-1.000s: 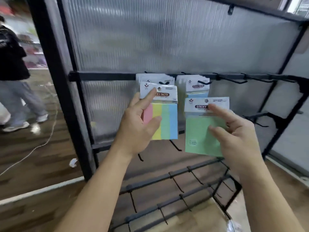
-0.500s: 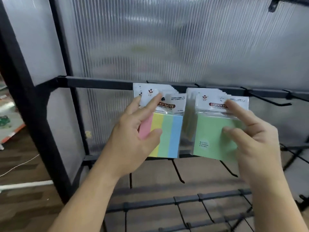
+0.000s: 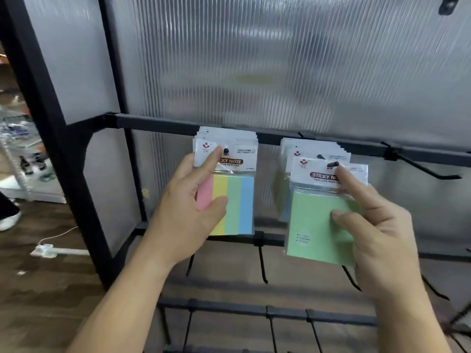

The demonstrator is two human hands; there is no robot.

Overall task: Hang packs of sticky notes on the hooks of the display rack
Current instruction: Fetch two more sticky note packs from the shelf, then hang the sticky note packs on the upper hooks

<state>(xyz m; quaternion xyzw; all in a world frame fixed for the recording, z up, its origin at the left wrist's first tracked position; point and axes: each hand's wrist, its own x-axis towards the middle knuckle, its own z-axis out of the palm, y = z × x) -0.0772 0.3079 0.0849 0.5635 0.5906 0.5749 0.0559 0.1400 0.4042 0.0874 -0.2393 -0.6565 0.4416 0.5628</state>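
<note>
Since 1 s ago both packs have come up and in to the rail [image 3: 158, 124], and the green pack [image 3: 313, 225], which hung well below its hook then, now has the dark tip of the right hook [image 3: 332, 164] poking through the hole in its white header. The striped pack [image 3: 237, 202] is likewise threaded: the left hook [image 3: 225, 151] shows through its header hole, in front of a stack of matching packs already hanging. The left hand [image 3: 188, 212] grips the striped pack by its left edge, thumb pressed on the coloured face and index finger laid along the header. The right hand [image 3: 377, 230] pinches the green pack, thumb on the green face, its fingers [image 3: 349, 179] reaching up to the header beside the hook. I judge that both packs are started on their hooks but not seated; the green one sits forward near the tip and tilts slightly. Sliding each back against its stack and letting go would likely finish these 2. A bare hook [image 3: 428, 169] stands further right on the same rail.
</note>
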